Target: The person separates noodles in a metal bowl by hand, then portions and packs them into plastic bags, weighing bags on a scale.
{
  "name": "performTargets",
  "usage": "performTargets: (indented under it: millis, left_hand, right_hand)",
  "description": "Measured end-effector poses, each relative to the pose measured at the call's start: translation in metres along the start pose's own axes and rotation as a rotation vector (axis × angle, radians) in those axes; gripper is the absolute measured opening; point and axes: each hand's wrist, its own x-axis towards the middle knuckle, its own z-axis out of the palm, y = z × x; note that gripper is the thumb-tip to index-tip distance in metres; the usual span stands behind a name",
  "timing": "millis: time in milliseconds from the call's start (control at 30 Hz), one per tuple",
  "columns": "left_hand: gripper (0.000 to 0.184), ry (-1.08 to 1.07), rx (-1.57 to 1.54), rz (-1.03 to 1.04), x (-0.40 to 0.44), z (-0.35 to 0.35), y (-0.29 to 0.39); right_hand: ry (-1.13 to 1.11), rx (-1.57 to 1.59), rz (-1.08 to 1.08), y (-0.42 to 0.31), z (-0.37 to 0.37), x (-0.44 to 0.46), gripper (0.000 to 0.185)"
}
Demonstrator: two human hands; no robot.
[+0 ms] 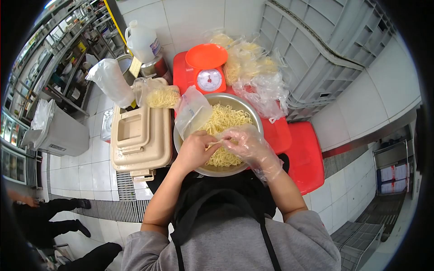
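A wide metal bowl (255, 116) of pale yellow noodles (226, 116) sits in front of me. My left hand (195, 151) is bare and closed over the near-left part of the noodles, thumb and fingertips pinched. Opposite it, my right hand (246, 147) wears a clear plastic glove, its fingers also pinched. The fingertips of both hands nearly meet over the bowl; what lies between them is too small to make out. A clear plastic bag (193, 110) leans on the bowl's left rim, just beyond my left hand.
Behind the bowl stands an orange kitchen scale (209, 80) on a red stool. Bagged noodles (248, 58) are at the back right, beside stacked grey crates (312, 54). To the left are a beige lidded box (158, 144) and a white jug (142, 43). Another person's legs (68, 210) show at lower left.
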Motion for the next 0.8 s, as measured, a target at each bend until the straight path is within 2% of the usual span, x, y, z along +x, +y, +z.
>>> performTargets:
  millis: [67,167,267,367,467,567,667,767,800]
  left_hand:
    - [0.015,0.012,0.152,0.086,-0.002,-0.001,0.002]
    - [0.013,0.03,0.201,0.165,-0.003,0.002,0.004]
    - [0.013,0.033,0.233,0.173,-0.004,0.003,0.007]
    - [0.015,0.049,0.193,0.13,-0.006,0.001,0.006]
    - [0.014,0.06,0.055,0.016,-0.007,-0.003,0.0]
    - [0.017,0.06,-0.117,-0.168,-0.007,-0.007,-0.002]
    - [0.022,0.094,-0.168,-0.213,-0.008,-0.006,-0.02]
    - [0.02,0.101,-0.143,-0.351,-0.007,-0.015,-0.016]
    - [0.02,0.12,-0.163,-0.337,-0.008,-0.017,-0.019]
  right_hand:
    - [0.023,-0.253,-0.042,-0.002,0.006,-0.003,0.014]
    - [0.16,-0.387,-0.159,-0.005,0.008,-0.005,0.01]
    - [0.177,-0.284,-0.01,0.004,0.01,-0.005,0.011]
    - [0.124,0.024,0.165,0.004,0.002,-0.005,0.013]
    - [0.165,0.297,0.27,0.0,-0.004,-0.01,0.014]
    - [0.154,0.339,0.356,0.007,-0.003,-0.011,0.016]
    - [0.18,0.375,0.418,0.011,-0.001,-0.014,0.018]
    - [0.238,0.351,0.435,0.013,-0.001,-0.018,0.018]
    - [0.24,0.354,0.473,0.014,-0.003,-0.019,0.018]
